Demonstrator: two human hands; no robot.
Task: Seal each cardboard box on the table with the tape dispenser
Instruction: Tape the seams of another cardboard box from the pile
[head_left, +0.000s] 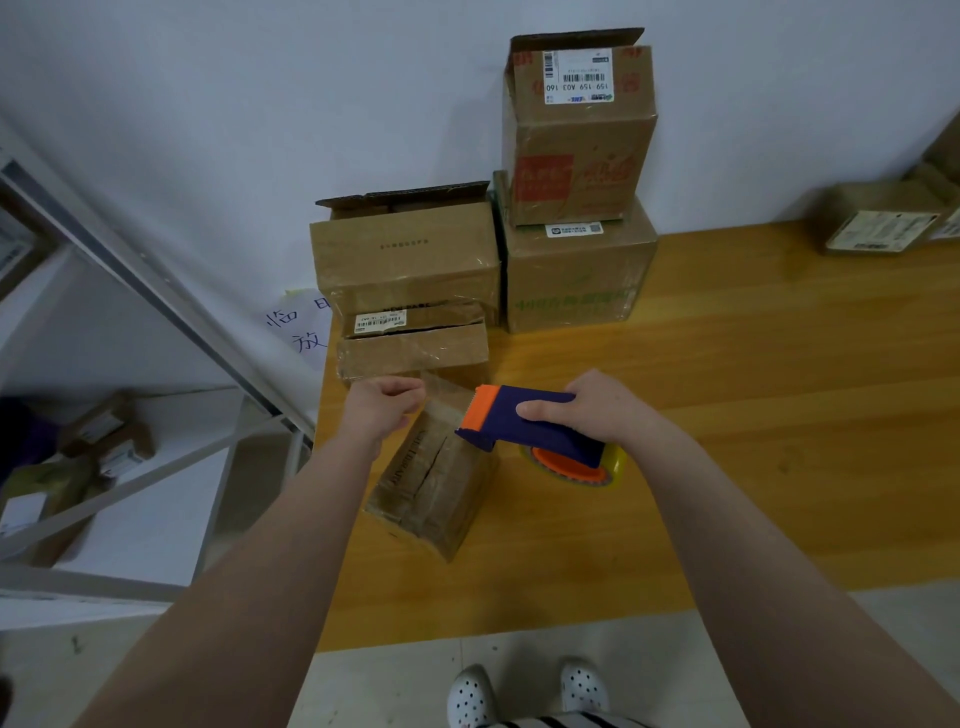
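A small cardboard box (434, 483) lies tilted near the front left of the wooden table (753, 415). My right hand (592, 410) grips the blue and orange tape dispenser (530, 423) just above the box's right side, its orange blade end pointing left. A roll of yellowish tape (613, 467) hangs under it. My left hand (382, 410) pinches the clear tape strip (441, 392) pulled from the blade, above the box's far end.
Behind stand a flat box (415, 348), an open-topped box (405, 254), a larger box (576, 275) with an open box (576, 130) stacked on it, all against the wall. Another box (878, 223) sits far right. A metal shelf (130, 291) stands left.
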